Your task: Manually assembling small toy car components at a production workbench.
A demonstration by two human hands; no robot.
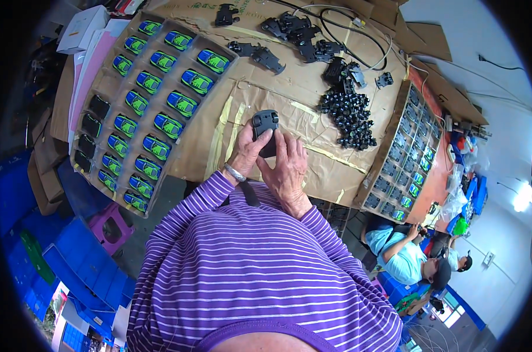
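Between both hands, in front of my chest, is a small toy car (266, 121) with its black underside turned up. My left hand (246, 151) grips it from the left, the thumb lying across the underside. From the right, my right hand (287, 167) has its fingertips against the car's near end and side, so part of the car is hidden. Just right of the hands lies a heap of small black wheels (348, 117). Black plastic chassis parts (298, 32) are scattered beyond them on the brown paper-covered table (219, 126).
At left stands a divided tray (184, 136) of blue-and-green toy cars, with some black pieces. Another tray (368, 186) at right holds black chassis and green cars. A black cable (368, 66) curls at the back. At far right a co-worker in a light blue shirt (404, 258) sits.
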